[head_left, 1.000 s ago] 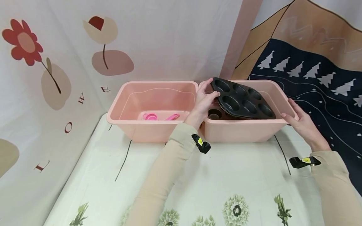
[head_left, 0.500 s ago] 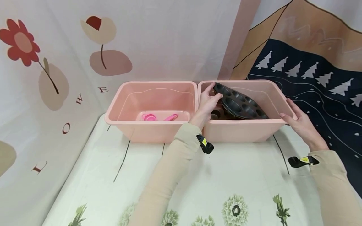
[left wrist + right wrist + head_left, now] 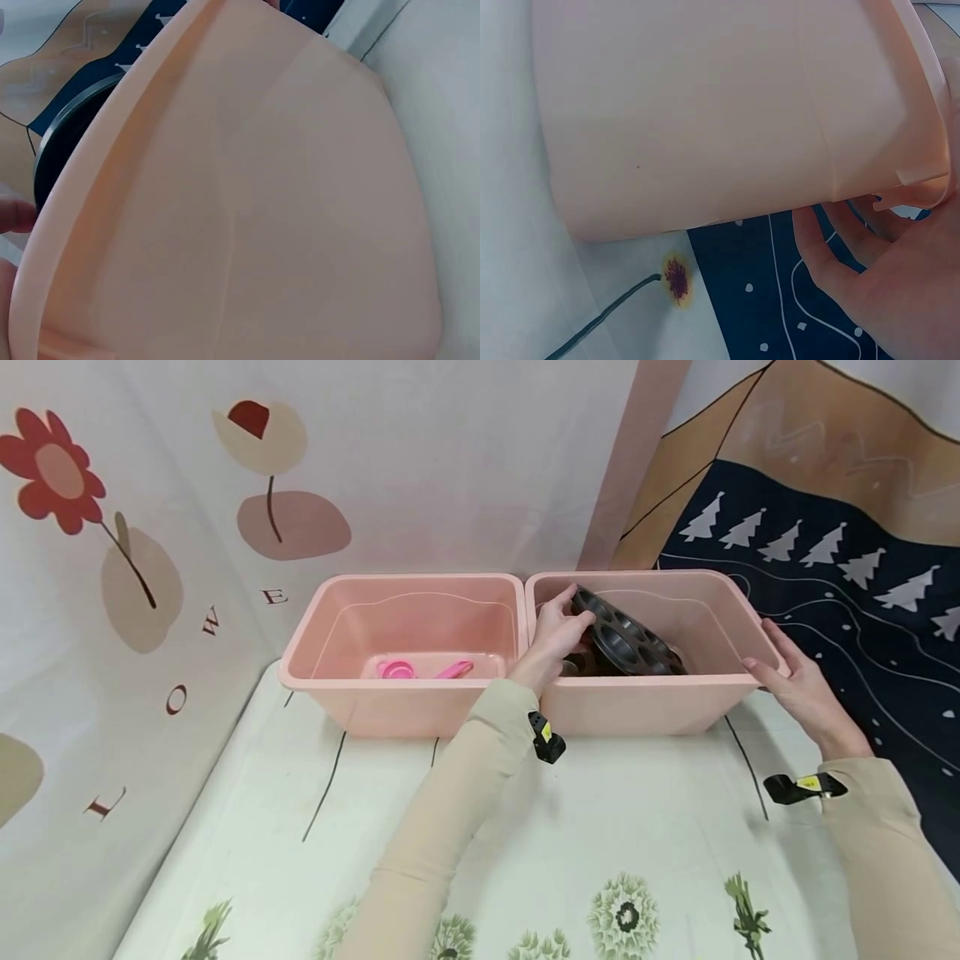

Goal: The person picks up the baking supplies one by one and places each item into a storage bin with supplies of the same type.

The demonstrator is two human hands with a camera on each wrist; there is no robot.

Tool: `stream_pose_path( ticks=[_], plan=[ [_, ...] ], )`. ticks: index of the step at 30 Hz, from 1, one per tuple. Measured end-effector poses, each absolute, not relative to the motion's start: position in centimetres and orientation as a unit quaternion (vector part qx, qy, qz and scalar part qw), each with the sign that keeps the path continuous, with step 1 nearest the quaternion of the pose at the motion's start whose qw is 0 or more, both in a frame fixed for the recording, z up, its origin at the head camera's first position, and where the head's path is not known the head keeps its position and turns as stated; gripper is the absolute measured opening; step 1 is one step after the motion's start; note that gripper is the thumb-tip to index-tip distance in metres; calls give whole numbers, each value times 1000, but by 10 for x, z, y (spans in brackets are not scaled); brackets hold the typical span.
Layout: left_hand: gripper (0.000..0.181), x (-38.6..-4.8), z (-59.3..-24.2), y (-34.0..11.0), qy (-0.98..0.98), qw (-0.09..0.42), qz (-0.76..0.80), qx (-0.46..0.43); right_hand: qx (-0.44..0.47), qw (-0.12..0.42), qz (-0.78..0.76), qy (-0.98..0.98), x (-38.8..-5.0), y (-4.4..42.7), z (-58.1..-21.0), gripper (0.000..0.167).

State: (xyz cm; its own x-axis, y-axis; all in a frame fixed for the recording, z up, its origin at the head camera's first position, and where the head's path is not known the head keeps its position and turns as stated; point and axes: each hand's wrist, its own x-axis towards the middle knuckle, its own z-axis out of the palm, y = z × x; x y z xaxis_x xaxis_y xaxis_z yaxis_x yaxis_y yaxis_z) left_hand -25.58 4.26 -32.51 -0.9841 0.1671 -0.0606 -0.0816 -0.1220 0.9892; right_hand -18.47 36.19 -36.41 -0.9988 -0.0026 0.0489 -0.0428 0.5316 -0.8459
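My left hand (image 3: 557, 639) pinches the left end of a dark muffin tin (image 3: 626, 639), which tilts down to the right inside the right pink bin (image 3: 637, 706). Below the tin's left end another dark, cupped piece shows in part; the bin's front wall hides the rest. At the bin's right end, my right hand (image 3: 806, 693) grips the rim, thumb on top and fingers on the outside. The right wrist view has the bin's outer wall (image 3: 682, 112) with those fingers against it. In the left wrist view only the tin's rim (image 3: 64, 127) rises past the bin edge.
A second pink bin (image 3: 405, 710) stands close against the left side of the first. Inside it lie a pink round cup-like piece (image 3: 396, 670) and a pink slender piece (image 3: 454, 670). Both bins stand on a white patterned cloth (image 3: 600, 827), with printed curtains behind.
My left hand has moved a little right and down with the muffin tin, which has sunk deeper into the right bin and tilted more steeply. My right hand still holds the rim.
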Motion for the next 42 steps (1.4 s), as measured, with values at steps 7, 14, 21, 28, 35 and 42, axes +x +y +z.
stream_pose_path(
  ticks=[7,14,21,28,35,42],
  plan=[
    [65,-256,-324,43,651,162,741,30,14,23,484,-874,-185,362,-363,75],
    [59,-254,-323,42,698,210,683,41,10,20,481,-876,-185,363,-365,75],
    [62,-249,-322,38,724,205,658,45,17,27,488,-873,-185,363,-367,75],
    [65,-248,-319,37,711,206,669,58,17,28,492,-870,-186,362,-366,75],
    [63,-246,-320,33,683,192,701,75,15,23,488,-872,-186,362,-365,75],
    [62,-241,-317,26,681,168,706,95,11,35,493,-869,-185,360,-365,74]
  ],
)
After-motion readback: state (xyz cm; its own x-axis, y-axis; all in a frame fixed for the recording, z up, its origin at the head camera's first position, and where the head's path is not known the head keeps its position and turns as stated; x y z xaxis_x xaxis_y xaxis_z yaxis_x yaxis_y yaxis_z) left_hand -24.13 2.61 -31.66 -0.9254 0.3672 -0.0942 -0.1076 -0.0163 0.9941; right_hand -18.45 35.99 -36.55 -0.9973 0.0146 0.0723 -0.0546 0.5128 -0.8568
